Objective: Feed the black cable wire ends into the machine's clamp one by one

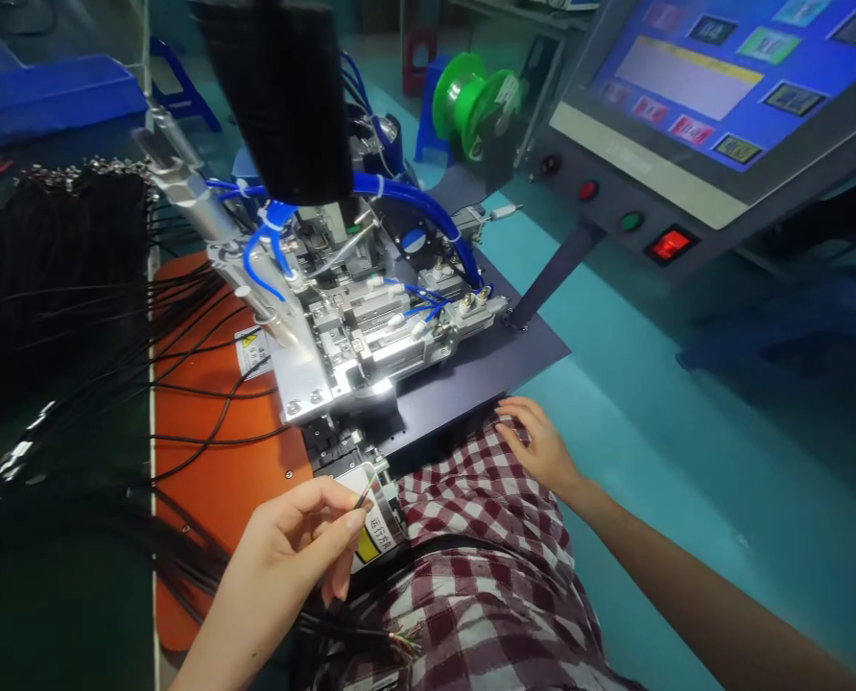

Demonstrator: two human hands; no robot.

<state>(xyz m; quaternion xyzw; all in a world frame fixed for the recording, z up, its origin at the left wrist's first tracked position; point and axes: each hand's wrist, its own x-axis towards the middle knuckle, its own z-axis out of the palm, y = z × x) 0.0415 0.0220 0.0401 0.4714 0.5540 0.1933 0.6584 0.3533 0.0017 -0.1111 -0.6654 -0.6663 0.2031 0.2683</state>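
Observation:
Between thumb and forefinger, my left hand [298, 547] pinches the end of a thin black cable [360, 499], with fine bared wires poking upward from it. Just beyond those wires sits the front of a metal machine [385, 336], where a white and yellow label [374, 537] is stuck. My right hand [535, 446] hovers by the dark base plate's front edge, above the checked cloth [486, 499] over my lap. Its fingers are curled loosely apart, with nothing seen in them. A bundle of stripped cable ends [403, 643] lies on my lap beneath the left hand.
Many black cables [60, 288] pile up on the left and trail across an orange board [219, 403]. A control screen [730, 86] with lit buttons stands at the upper right. A green spool [471, 101] sits behind the machine, and a dark cylinder [276, 96] hangs above it.

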